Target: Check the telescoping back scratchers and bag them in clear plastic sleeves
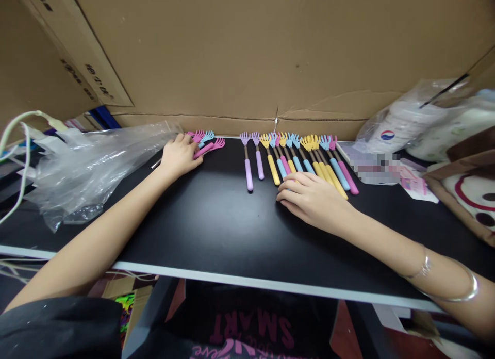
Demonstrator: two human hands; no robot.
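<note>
Several back scratchers with small claw heads and coloured handles lie side by side on the black tabletop (216,219). Two purple back scratchers (248,174) are at the left of this row, with yellow, blue and pink ones to their right. My right hand (315,199) rests palm down over the lower handle ends in the middle of the row, fingers slightly bent, gripping nothing visible. Farther left, my left hand (178,155) curls over a small bunch of pink and blue back scratchers. A pink back scratcher (209,147) pokes out beside its thumb.
Clear plastic bags (88,168) lie at the left beside a white cable (27,158). A cardboard wall (251,54) closes off the back. At the right stand a bagged white cup (402,127), small packets (417,181) and a brown patterned bag (464,189). A pale edge (232,281) borders the table's front.
</note>
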